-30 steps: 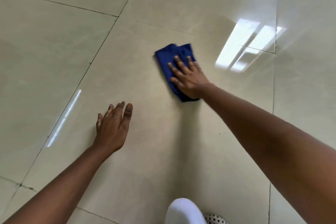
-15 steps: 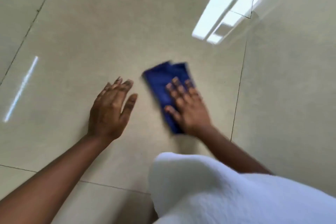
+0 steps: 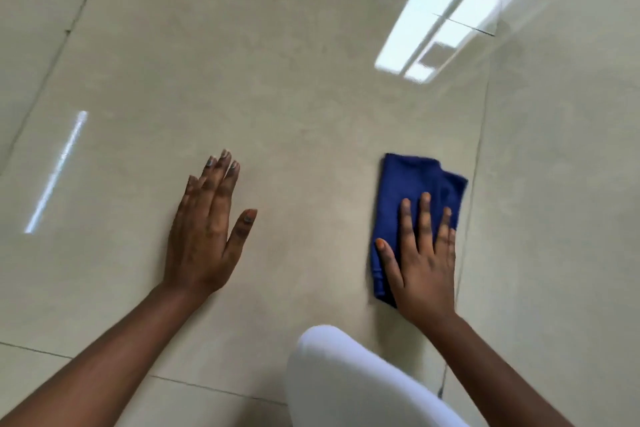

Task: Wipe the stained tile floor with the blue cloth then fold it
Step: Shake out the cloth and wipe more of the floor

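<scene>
Single head-worn wide-angle view, aimed steeply down and forward at the tile floor from close range, probably from a crouch; edges slightly bowed, upper right somewhat blurred.

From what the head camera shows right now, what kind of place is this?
Probably an indoor room, though which kind I cannot tell. The glossy beige tile floor with thin grout lines mirrors a bright window-like reflection, and the right hand presses a folded blue cloth on it.
</scene>
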